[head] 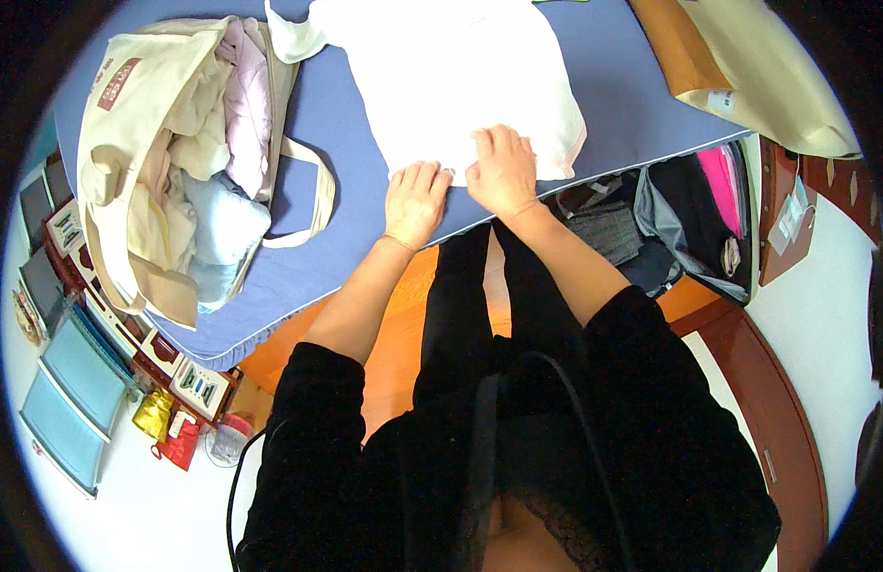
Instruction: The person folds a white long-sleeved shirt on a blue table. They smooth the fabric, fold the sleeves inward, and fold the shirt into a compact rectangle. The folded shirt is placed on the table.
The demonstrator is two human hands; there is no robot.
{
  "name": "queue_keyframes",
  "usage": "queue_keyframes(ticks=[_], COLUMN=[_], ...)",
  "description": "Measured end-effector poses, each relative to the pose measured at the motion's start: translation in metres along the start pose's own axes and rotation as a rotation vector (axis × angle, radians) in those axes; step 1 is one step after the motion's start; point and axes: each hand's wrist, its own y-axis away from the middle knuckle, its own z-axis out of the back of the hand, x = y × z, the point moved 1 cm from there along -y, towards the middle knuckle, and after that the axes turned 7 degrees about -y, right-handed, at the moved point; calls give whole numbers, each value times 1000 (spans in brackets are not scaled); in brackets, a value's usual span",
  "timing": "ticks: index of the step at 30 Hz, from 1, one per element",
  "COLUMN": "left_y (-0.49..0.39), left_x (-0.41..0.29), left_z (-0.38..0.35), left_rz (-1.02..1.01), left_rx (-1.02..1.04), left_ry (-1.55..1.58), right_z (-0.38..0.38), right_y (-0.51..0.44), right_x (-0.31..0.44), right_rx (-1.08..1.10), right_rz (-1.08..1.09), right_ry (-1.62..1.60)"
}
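A white garment (463, 79) lies spread on the blue-covered bed (327, 236), its far part cut off by the top of the view. At its near edge, my left hand (416, 199) rests with fingers curled over the cloth. Just to the right, my right hand (504, 168) is on the same edge, its fingers bent onto the fabric. Whether either hand pinches the cloth or only presses on it cannot be told. Left of the garment, a cream canvas bag (152, 93) lies open, holding folded clothes in lilac (248, 114), cream and light blue (223, 218).
A beige and brown bag or cushion (763, 86) sits at the bed's right corner. Below it, an open case (752, 214) holds dark clothes and a pink one (723, 189). The canvas bag's strap (323, 204) loops onto the bed. Shelving (137, 329) stands at left.
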Motion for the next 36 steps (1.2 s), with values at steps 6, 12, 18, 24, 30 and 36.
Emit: queue_keyframes(ticks=[6, 12, 18, 24, 30, 36], left_y=[-2, 0, -2, -28, -64, -69], left_x=[-1, -14, -18, -18, -2, -9], left_z=[0, 2, 2, 3, 0, 1], left_rz=[44, 36, 75, 622, 1019, 961], left_rx=[-22, -44, -56, -33, -41, 76], left_ry=[-15, 112, 137, 787, 1428, 1397], right_z=[2, 5, 9, 5, 8, 6], right_y=[-6, 5, 14, 17, 13, 18], right_x=[-37, -42, -30, -40, -38, -46], right_rx=[-171, -112, -199, -166, -161, -199], right_rz=[-509, -517, -249, -474, -656, -651], right_ry=[-760, -845, -777, -915, -1040, -1081])
